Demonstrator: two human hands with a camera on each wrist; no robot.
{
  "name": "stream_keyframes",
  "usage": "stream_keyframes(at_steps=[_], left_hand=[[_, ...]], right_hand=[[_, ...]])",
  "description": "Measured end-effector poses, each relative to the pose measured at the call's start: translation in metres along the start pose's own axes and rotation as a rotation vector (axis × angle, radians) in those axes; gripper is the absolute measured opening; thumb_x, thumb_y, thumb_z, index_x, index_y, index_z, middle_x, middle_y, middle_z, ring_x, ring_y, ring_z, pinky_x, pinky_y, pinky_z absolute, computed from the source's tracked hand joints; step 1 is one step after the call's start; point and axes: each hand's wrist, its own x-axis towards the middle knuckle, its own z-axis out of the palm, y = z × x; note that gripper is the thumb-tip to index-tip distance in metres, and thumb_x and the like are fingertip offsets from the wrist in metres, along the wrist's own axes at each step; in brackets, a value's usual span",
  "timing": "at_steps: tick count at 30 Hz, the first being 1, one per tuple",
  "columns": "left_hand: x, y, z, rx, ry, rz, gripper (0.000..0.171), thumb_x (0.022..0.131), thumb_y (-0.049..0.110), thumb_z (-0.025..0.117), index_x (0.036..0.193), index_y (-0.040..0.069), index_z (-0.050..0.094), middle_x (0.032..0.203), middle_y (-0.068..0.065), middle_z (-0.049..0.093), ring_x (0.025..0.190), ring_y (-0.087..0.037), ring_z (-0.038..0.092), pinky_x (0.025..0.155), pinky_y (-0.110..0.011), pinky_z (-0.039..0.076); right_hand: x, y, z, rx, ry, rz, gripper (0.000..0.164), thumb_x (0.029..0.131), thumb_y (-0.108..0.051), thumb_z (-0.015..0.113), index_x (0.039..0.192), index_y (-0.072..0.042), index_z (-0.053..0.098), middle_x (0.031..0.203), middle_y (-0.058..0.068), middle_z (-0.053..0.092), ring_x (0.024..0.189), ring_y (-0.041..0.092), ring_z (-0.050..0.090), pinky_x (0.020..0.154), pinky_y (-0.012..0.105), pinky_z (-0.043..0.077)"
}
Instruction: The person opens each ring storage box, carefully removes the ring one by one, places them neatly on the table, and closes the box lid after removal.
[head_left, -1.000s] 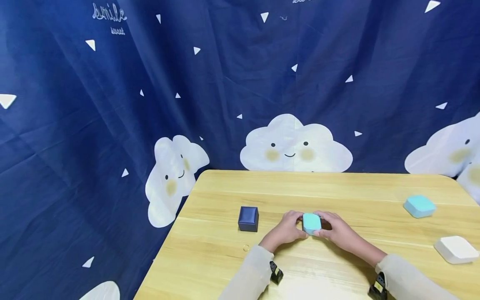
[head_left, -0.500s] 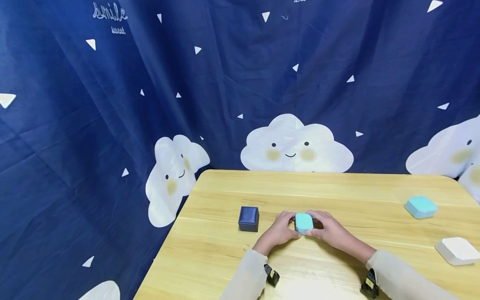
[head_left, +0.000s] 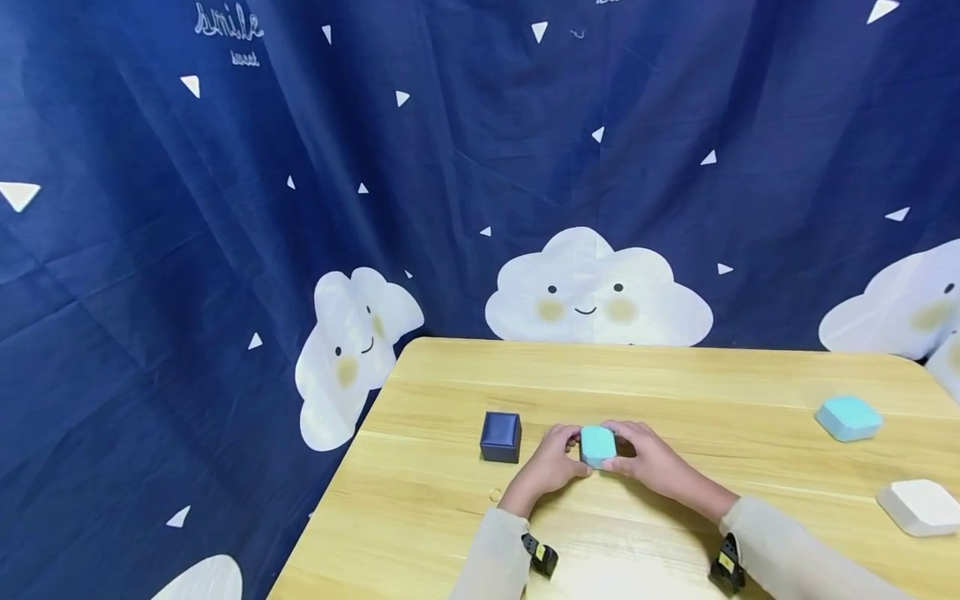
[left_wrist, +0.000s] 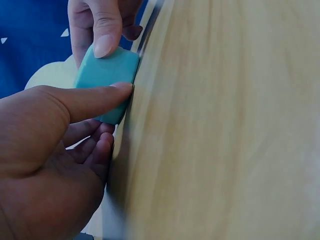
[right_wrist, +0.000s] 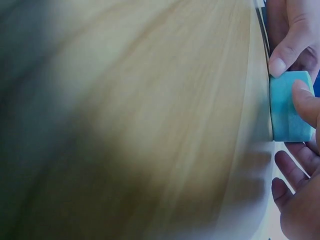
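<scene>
A turquoise block [head_left: 598, 447] with rounded corners rests on the table between my two hands. On its left side, my left hand [head_left: 551, 462] grips it with thumb and fingers. From the right, my right hand [head_left: 652, 458] pinches the same block. The left wrist view has a thumb of each hand pressed on the block's near face [left_wrist: 107, 72]. In the right wrist view the block [right_wrist: 287, 117] sits flat against the tabletop. Left of my left hand stands a dark blue ring box [head_left: 501, 437], apart from it. A thin ring [head_left: 495, 495] lies on the wood nearer to me.
A second turquoise block [head_left: 849, 418] lies at the far right of the wooden table [head_left: 675, 375]. Nearer on that side is a white block [head_left: 921, 507]. Behind the table hangs a navy curtain [head_left: 450, 167] with clouds and triangles.
Both hands have slid the turquoise block left across the table, closer to the ring box. Their hold on it looks the same. The head view has shifted slightly.
</scene>
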Motion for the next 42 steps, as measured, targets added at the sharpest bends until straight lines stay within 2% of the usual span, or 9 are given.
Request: stream_keyframes(at_steps=[11, 16, 23, 34, 42], left_hand=[[-0.003, -0.005, -0.002, -0.050, 0.000, -0.009, 0.059, 0.080, 0.007, 0.083, 0.134, 0.005, 0.060, 0.113, 0.004, 0.055, 0.101, -0.007, 0.050, 0.094, -0.024, 0.046], [-0.003, -0.007, -0.002, -0.059, 0.005, 0.006, 0.060, 0.080, 0.007, 0.082, 0.136, 0.005, 0.059, 0.115, 0.003, 0.056, 0.102, -0.007, 0.052, 0.096, -0.025, 0.047], [-0.002, -0.015, -0.004, -0.077, 0.001, -0.010, 0.062, 0.082, 0.009, 0.082, 0.139, 0.007, 0.057, 0.118, 0.004, 0.055, 0.102, -0.007, 0.051, 0.096, -0.025, 0.046], [-0.002, -0.017, -0.008, -0.133, 0.009, -0.015, 0.061, 0.083, 0.003, 0.080, 0.139, 0.004, 0.056, 0.112, 0.002, 0.053, 0.097, -0.009, 0.049, 0.087, -0.025, 0.046], [0.000, -0.016, -0.011, -0.153, 0.005, -0.034, 0.062, 0.082, 0.000, 0.080, 0.139, 0.003, 0.055, 0.111, 0.001, 0.053, 0.095, -0.009, 0.049, 0.085, -0.023, 0.046]], right_hand=[[0.002, -0.001, 0.004, 0.029, -0.006, 0.018, 0.057, 0.086, -0.025, 0.079, 0.137, -0.009, 0.058, 0.127, 0.012, 0.061, 0.112, 0.026, 0.054, 0.087, 0.034, 0.050], [0.003, -0.001, 0.005, 0.032, 0.000, 0.023, 0.056, 0.086, -0.024, 0.079, 0.137, -0.010, 0.059, 0.124, 0.009, 0.062, 0.110, 0.024, 0.054, 0.088, 0.036, 0.050], [0.006, 0.000, 0.009, 0.044, -0.012, 0.028, 0.056, 0.087, -0.026, 0.079, 0.137, -0.014, 0.059, 0.122, 0.004, 0.062, 0.110, 0.022, 0.053, 0.089, 0.036, 0.049], [0.012, -0.004, 0.012, 0.055, -0.012, 0.026, 0.057, 0.087, -0.024, 0.078, 0.138, -0.009, 0.057, 0.128, 0.010, 0.061, 0.113, 0.025, 0.055, 0.092, 0.040, 0.049], [0.013, -0.003, 0.013, 0.074, -0.021, 0.026, 0.060, 0.088, -0.025, 0.079, 0.140, -0.007, 0.055, 0.122, 0.009, 0.061, 0.107, 0.021, 0.055, 0.088, 0.034, 0.049]])
